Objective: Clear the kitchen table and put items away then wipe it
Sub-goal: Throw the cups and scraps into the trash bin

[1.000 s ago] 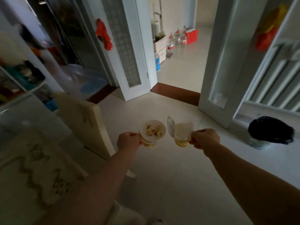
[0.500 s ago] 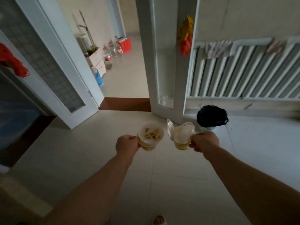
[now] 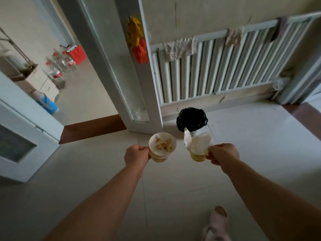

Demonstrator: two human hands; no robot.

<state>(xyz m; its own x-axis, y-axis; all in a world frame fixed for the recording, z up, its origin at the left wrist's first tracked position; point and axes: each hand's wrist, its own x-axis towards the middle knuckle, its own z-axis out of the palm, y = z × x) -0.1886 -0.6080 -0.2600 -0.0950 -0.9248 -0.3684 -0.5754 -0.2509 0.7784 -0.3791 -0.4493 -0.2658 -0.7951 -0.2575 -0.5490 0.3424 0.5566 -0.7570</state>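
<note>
My left hand (image 3: 137,156) grips a white cup with food scraps inside (image 3: 162,147). My right hand (image 3: 223,154) grips a second cup (image 3: 199,148) whose peeled foil lid sticks up at its left. Both cups are held out over the tiled floor, side by side. Just beyond them stands a bin lined with a black bag (image 3: 192,120), on the floor below a white radiator (image 3: 217,66). The kitchen table is out of view.
A white door frame (image 3: 132,80) stands left of the bin, with an open doorway and bottles (image 3: 57,66) beyond. An open white door (image 3: 26,136) is at the left. Cloths hang on the radiator. My slippered foot (image 3: 217,221) shows at the bottom.
The view has swung right, away from the chair and shelves. The bin and radiator have come nearer and toward the centre. Both hands keep holding their cups.
</note>
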